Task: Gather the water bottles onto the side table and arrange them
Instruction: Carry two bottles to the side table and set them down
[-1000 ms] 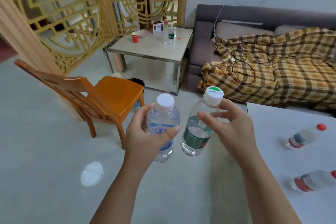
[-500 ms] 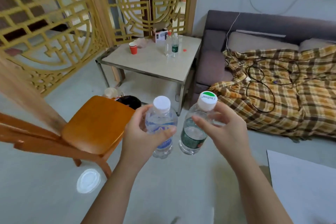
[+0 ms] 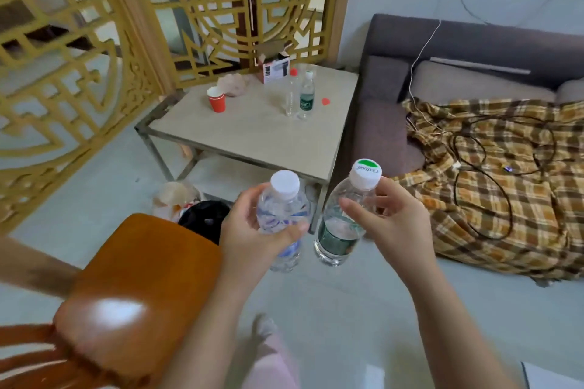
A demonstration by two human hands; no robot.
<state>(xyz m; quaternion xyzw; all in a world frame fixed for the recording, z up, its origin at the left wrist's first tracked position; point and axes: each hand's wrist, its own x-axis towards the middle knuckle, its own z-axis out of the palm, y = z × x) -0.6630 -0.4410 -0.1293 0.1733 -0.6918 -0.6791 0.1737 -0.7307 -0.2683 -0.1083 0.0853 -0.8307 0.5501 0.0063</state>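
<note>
My left hand (image 3: 252, 237) grips a clear water bottle with a blue label and white cap (image 3: 284, 202), held upright over the floor. Close beside it, my right hand (image 3: 392, 224) grips a bottle with a dark green label and a green-and-white cap (image 3: 338, 230). Ahead stands the beige side table (image 3: 252, 136). On its far part stand two bottles side by side: a clear one with a red cap (image 3: 291, 95) and a green-labelled one (image 3: 306, 95).
A red paper cup (image 3: 216, 100), a small carton (image 3: 275, 68), a crumpled wrapper (image 3: 234, 85) and a red cap (image 3: 325, 101) also lie on the table. An orange wooden chair (image 3: 136, 287) stands at my left, a black bin (image 3: 205, 221) behind it. A sofa with a plaid blanket (image 3: 493, 174) fills the right.
I have moved closer to the side table with both bottles held the same way. The chair has slid to my lower left, and the white table with lying bottles has left view.
</note>
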